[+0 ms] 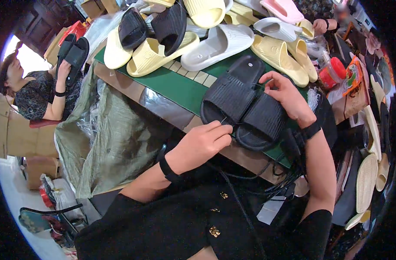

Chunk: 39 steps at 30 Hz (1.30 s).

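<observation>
A pair of black ribbed slide slippers (pixel 227 97) lies side by side on the green tabletop in front of me. My left hand (pixel 201 145) is at their near end, fingers pinched together with a thin strand showing at the tips. Over the far part of the right slipper, my right hand (pixel 291 100) curls thumb and forefinger around a thin strand (pixel 258 85) beside the gap between the two slippers. Whether both hands hold the same strand cannot be told. Both my wrists wear black bands.
Yellow, grey, pink and black slippers (pixel 219 45) are heaped along the far side of the green table (pixel 141 82). A red-lidded jar (pixel 332 71) stands at the right. Black cords (pixel 274 177) hang at the near edge. At left, a person (pixel 42 93) holds dark slippers beside a green sack (pixel 115 143).
</observation>
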Motion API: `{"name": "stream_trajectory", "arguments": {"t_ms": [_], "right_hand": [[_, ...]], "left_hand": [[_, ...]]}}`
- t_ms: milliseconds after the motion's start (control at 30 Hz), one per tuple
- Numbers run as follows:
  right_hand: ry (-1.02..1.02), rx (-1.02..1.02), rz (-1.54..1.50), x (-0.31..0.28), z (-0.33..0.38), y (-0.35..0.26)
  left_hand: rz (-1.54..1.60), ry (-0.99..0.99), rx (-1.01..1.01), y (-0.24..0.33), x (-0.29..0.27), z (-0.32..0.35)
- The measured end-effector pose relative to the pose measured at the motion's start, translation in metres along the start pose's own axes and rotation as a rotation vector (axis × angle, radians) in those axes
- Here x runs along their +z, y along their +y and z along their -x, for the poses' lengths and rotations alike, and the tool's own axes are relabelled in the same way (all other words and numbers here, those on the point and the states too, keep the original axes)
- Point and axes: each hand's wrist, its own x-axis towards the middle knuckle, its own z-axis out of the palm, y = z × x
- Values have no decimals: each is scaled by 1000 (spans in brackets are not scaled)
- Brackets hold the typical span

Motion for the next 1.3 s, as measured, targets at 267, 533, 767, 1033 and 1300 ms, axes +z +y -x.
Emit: {"name": "stream_trajectory", "arguments": {"t_ms": [267, 533, 767, 1033, 1300], "right_hand": [[16, -25, 16, 2, -1, -2], [263, -191, 411, 8, 16, -17], [-10, -523, 403, 59, 70, -71], [243, -301, 262, 101, 100, -62], [516, -202, -105, 123, 106, -66]], "left_hand": [[-74, -110, 40, 1, 13, -4], [238, 194, -84, -2, 12, -17], [522, 225, -272, -8, -7, -21], [683, 266, -325, -15, -10, -14], [822, 239, -392, -27, 7, -17]]}}
